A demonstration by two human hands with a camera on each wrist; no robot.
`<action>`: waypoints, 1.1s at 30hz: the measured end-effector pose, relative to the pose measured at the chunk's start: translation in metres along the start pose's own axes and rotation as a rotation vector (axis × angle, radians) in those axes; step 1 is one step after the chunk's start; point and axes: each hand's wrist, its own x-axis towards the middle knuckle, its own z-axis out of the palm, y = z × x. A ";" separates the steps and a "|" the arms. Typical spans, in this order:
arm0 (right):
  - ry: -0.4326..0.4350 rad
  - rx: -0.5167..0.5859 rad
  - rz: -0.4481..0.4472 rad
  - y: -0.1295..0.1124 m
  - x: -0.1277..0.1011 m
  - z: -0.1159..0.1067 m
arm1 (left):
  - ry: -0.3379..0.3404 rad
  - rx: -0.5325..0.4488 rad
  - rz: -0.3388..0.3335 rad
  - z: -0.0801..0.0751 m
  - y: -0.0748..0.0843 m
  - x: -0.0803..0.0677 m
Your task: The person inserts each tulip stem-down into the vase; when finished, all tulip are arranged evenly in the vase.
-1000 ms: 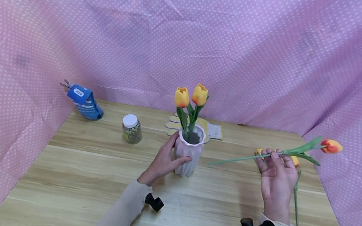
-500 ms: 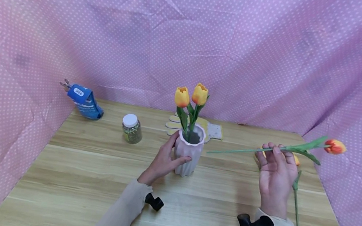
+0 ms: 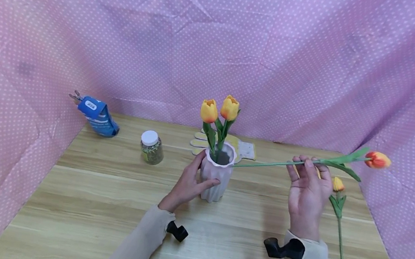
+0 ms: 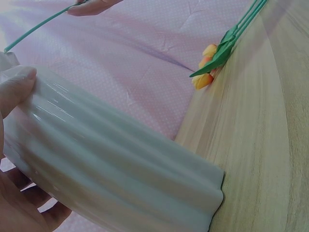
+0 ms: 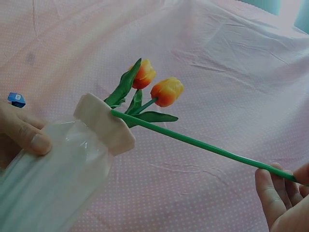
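A white fluted vase (image 3: 215, 180) stands upright mid-table, and two yellow-orange tulips (image 3: 219, 111) rise out of its mouth. My left hand (image 3: 190, 183) grips the vase from its left side, thumb across the front. In my right hand (image 3: 308, 195), the green stem of an orange-red tulip (image 3: 378, 160) is pinched between thumb and fingers. That tulip lies nearly level in the air, its bloom out to the right. Its stem end overlaps the vase rim (image 5: 104, 121) in the head and right wrist views. The left wrist view shows the vase wall (image 4: 120, 150) close up.
More yellow tulips (image 4: 207, 65) lie on the table at the right, one stem (image 3: 341, 250) reaching toward the front. Behind the vase is a yellow-and-white glove (image 3: 246, 150). Left of it stand a white-lidded jar (image 3: 151, 150) and a blue clipped bag (image 3: 99, 118).
My right hand has moved left and slightly away from me, bringing the stem end from beside the vase up to its rim. The left hand and vase have stayed in place.
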 end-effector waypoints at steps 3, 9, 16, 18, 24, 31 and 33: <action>-0.006 -0.003 -0.003 0.001 0.000 0.002 | -0.004 -0.002 0.006 0.000 0.000 0.000; -0.011 0.010 -0.011 0.001 -0.001 0.005 | -0.009 -0.003 0.007 -0.001 0.001 0.000; -0.035 -0.022 -0.036 0.004 -0.002 0.009 | -0.012 -0.006 -0.019 -0.001 0.000 0.000; -0.045 -0.057 -0.053 0.005 -0.003 0.010 | -0.013 -0.007 -0.023 0.000 0.000 0.000; -0.104 -0.127 -0.086 0.010 -0.004 0.013 | -0.009 -0.009 -0.006 -0.001 -0.001 0.000; -0.171 -0.209 -0.113 0.016 -0.007 0.021 | -0.012 -0.005 0.002 -0.001 0.001 -0.001; -0.188 -0.210 -0.117 0.018 -0.008 0.024 | -0.013 -0.005 0.006 -0.001 0.001 -0.001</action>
